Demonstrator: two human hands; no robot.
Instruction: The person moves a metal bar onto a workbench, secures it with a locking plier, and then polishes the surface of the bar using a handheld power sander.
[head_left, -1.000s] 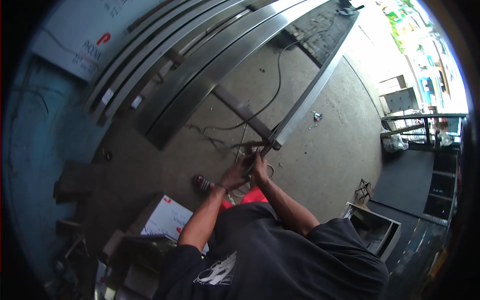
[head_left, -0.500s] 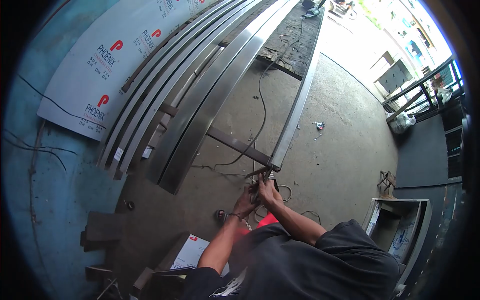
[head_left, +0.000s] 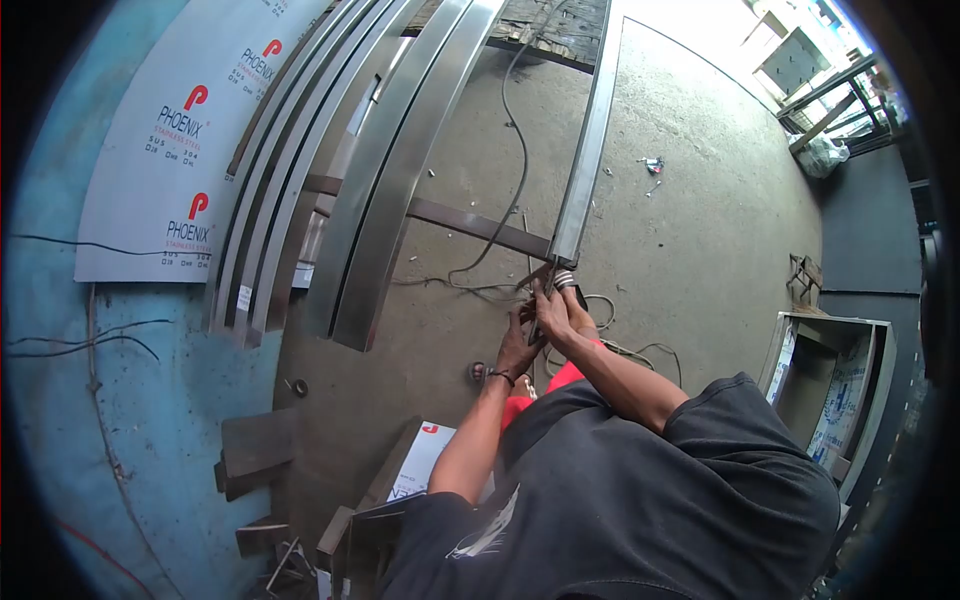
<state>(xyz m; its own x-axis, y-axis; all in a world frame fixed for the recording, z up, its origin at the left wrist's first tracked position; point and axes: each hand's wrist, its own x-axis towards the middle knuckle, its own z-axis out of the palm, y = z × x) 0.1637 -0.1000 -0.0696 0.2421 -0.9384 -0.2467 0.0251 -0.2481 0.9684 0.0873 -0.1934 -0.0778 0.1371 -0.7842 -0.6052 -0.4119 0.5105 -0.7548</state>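
Observation:
Both hands are close together at the near end of a long grey metal tube [head_left: 583, 170]. My left hand [head_left: 518, 346] is closed, its fingers bent around something dark and thin. Beside it, slightly higher, my right hand [head_left: 556, 312] is closed too, fingers pressed together just below the tube's end. What they hold is mostly covered by the fingers. A short brown strip [head_left: 537, 275] juts out leftward just above the fingers. From the tube's end a brown crossbar [head_left: 480, 228] runs left toward two wide shiny metal tubes [head_left: 385, 200].
Narrower metal tubes [head_left: 290, 190] lie farther left, beside a white printed steel sheet [head_left: 140, 200]. A black cable [head_left: 524, 150] loops across the concrete floor [head_left: 700, 250]. Lower right stands a metal frame box [head_left: 870, 370]; metal offcuts [head_left: 258, 445] are at lower left.
The camera view has shifted, so the tubes and hands appear higher in the picture, the hands also farther right. Both hands stay together at the tube's end.

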